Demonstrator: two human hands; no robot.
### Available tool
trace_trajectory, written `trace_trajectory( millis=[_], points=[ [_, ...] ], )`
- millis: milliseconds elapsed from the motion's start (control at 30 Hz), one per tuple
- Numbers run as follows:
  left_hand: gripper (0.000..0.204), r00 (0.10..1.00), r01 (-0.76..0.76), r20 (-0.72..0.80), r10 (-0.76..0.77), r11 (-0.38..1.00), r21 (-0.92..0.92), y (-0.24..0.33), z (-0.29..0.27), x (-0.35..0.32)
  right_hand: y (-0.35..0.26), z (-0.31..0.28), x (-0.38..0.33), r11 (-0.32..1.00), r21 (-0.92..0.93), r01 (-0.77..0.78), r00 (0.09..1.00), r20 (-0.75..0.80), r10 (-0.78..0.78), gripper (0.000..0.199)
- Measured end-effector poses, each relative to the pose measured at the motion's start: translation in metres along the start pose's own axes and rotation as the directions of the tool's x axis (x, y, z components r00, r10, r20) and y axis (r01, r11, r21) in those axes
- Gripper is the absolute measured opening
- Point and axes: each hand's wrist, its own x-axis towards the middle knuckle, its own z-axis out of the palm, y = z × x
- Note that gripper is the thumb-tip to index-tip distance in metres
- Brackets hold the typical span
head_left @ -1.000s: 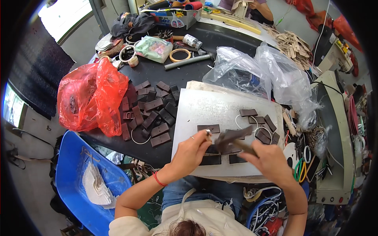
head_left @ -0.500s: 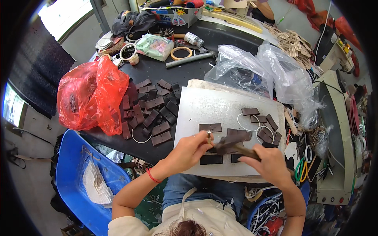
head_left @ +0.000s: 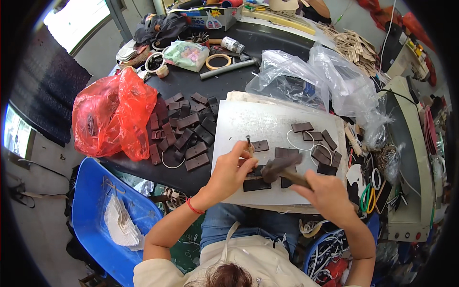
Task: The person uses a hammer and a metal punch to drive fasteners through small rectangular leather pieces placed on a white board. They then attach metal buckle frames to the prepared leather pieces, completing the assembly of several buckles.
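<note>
Blue bin [head_left: 88, 205]: at the person's left, with white sheets [head_left: 123, 225] inside.
Right hand [head_left: 330, 197]: closed around the handle of a hammer [head_left: 282, 168], its head blurred over the board; contact cannot be told.
Left hand [head_left: 227, 176]: fingers pinching a slim tool [head_left: 248, 139] above the board.
Board [head_left: 244, 119]: pale, on the black desk [head_left: 215, 86], carrying dark flat pieces [head_left: 257, 184].
Pile of similar pieces [head_left: 196, 150]: left of the board, beside a red bag [head_left: 112, 115].
Clear plastic [head_left: 344, 91]: beyond the board.
Grey rod [head_left: 227, 70]: farther back.
</note>
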Motion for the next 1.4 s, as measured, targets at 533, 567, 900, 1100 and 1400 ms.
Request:
trace_trajectory(
  millis=[533, 567, 900, 1100, 1400],
  points=[
    [0.015, 0.991, 0.023, -0.130, -0.042, 0.988, -0.150, 0.002, 0.029, -0.044, 0.011, 0.028, -0.015, 0.999, 0.044, 0.031, 0.997, -0.066, -0.028, 0.040],
    [0.015, 0.992, -0.018, -0.129, 0.014, 0.999, -0.036, 0.004, 0.030, -0.045, 0.013, 0.025, -0.014, 0.998, 0.057, 0.042, 0.996, -0.076, -0.037, 0.040],
    [0.025, 0.964, -0.235, -0.015, 0.266, 0.874, 0.425, 0.012, 0.033, -0.042, 0.003, -0.020, 0.008, 0.953, 0.030, 0.301, 0.937, -0.192, -0.290, 0.030],
    [0.015, 0.988, 0.021, -0.148, -0.038, 0.993, -0.115, 0.002, 0.028, -0.037, 0.001, -0.012, -0.016, 1.000, -0.002, -0.006, 0.996, 0.093, 0.006, 0.039],
    [0.018, 0.997, 0.021, 0.075, -0.010, 0.990, -0.138, 0.004, 0.010, -0.035, 0.005, 0.010, -0.029, 0.999, 0.021, -0.027, 0.995, 0.098, 0.025, 0.040]
  ],
)
